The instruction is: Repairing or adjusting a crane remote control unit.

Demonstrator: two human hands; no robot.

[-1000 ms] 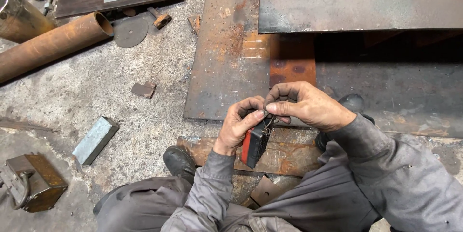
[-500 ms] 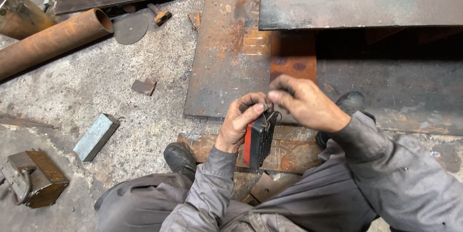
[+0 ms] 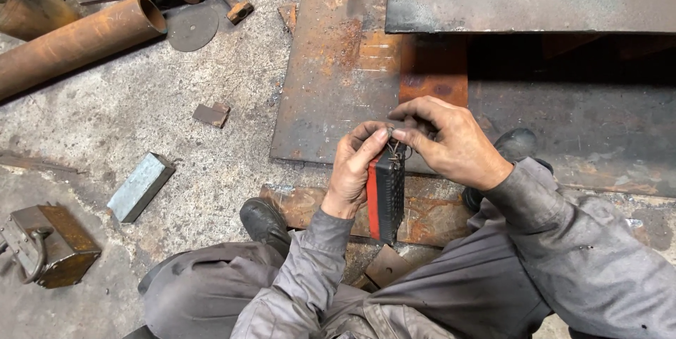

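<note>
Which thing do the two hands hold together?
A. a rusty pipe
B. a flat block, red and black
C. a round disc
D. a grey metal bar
B: the left hand grips the red and black block from the side, and the right hand pinches at its top end.

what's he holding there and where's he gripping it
A red and black block-shaped tool: the left hand grips its upper side, and the right hand pinches something small at its top end.
</note>
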